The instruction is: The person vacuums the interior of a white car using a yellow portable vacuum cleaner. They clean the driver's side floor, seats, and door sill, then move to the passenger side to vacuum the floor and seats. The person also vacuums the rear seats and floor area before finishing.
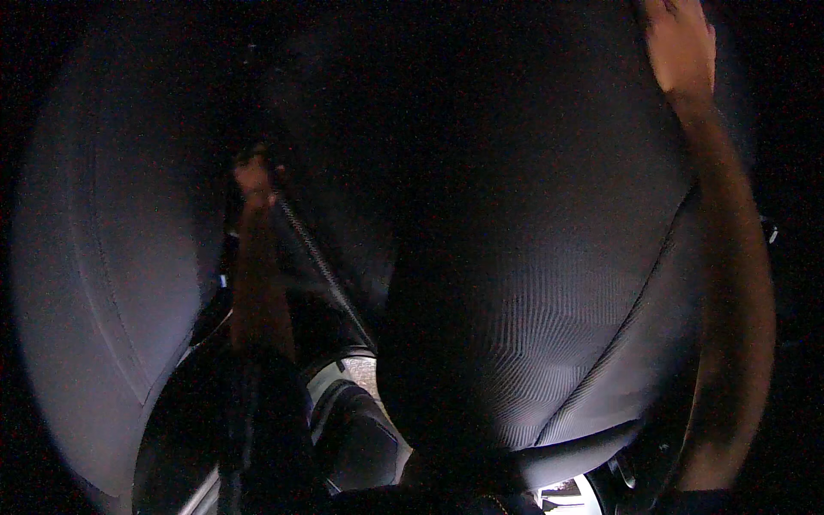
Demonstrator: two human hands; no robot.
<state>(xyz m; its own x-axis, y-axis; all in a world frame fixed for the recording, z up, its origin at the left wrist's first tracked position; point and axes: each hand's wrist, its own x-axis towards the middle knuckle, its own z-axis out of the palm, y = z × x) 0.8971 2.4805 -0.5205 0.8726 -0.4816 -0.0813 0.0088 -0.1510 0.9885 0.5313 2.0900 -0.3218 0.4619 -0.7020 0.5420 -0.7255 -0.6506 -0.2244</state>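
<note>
My left hand (255, 177) reaches forward into deep shadow at the left, its fingers blurred and dark. A textured narrow strip (322, 261), perhaps a strap or seam edge, slopes down and right from beside that hand. Whether the hand grips it cannot be made out. At the upper right my right hand (682, 48) is stretched far forward beside a car seat (560, 341) in ribbed dark fabric. Its fingertips are cut off by the frame's top edge, so what it touches does not show.
A smooth grey padded panel (129, 270), probably another seat, curves along the left. Dark piping (618, 322) runs up the ribbed seat. Bright light comes through an opening (570, 496) at the bottom. Much of the middle and upper area is too dark to read.
</note>
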